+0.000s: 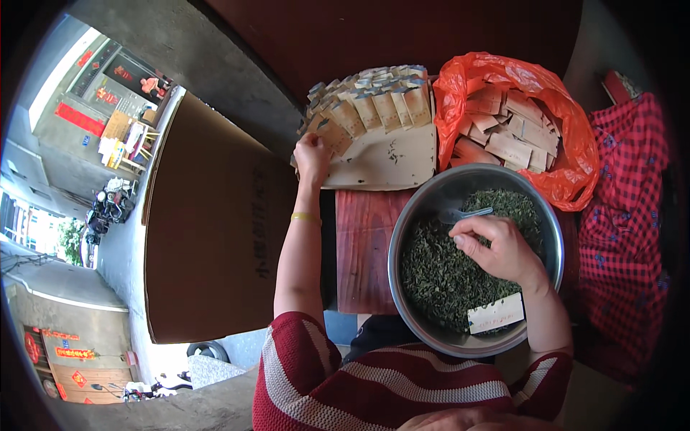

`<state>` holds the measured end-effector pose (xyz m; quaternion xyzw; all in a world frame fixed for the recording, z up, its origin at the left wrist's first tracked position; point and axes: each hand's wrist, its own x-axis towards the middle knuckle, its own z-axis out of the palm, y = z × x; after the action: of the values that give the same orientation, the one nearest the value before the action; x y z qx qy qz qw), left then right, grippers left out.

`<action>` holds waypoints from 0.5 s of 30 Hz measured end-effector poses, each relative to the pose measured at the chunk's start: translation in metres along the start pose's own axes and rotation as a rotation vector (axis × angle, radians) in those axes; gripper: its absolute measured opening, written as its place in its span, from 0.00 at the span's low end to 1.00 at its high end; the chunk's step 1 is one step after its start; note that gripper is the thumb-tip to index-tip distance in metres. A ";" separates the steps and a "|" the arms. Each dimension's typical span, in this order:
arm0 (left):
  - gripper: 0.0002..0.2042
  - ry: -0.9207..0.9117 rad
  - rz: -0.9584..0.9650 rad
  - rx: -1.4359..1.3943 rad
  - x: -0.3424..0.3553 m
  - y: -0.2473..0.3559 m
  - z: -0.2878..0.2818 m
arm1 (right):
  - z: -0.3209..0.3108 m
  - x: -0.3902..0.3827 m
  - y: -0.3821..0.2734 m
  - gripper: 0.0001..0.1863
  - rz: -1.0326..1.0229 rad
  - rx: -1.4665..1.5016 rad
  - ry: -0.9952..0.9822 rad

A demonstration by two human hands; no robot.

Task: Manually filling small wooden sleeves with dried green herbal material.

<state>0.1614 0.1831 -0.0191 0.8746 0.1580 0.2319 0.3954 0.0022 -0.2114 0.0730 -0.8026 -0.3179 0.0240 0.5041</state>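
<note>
My left hand (312, 158) rests on a small brown paper packet (332, 136) at the left end of a fanned row of filled packets (374, 97) standing on a pale board (388, 161). My right hand (499, 248) is inside a large steel bowl (410, 327) of dried green tea leaves (438, 273), pinching the handle of a clear plastic scoop (467, 214). One flat packet (496, 314) lies on the leaves at the bowl's near rim.
An orange plastic bag (575, 169) at the back right holds several empty brown packets. A red wooden stool top (363, 244) sits under the bowl. A big cardboard sheet (208, 215) stands on the left, red checked cloth (622, 215) on the right.
</note>
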 end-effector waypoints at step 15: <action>0.20 0.210 -0.042 -0.049 0.037 -0.024 0.055 | 0.004 0.003 0.007 0.05 -0.056 -0.005 -0.035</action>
<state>0.2193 0.1811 -0.0589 0.8321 0.2110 0.3177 0.4027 0.0070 -0.2087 0.0664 -0.7941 -0.3493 0.0231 0.4968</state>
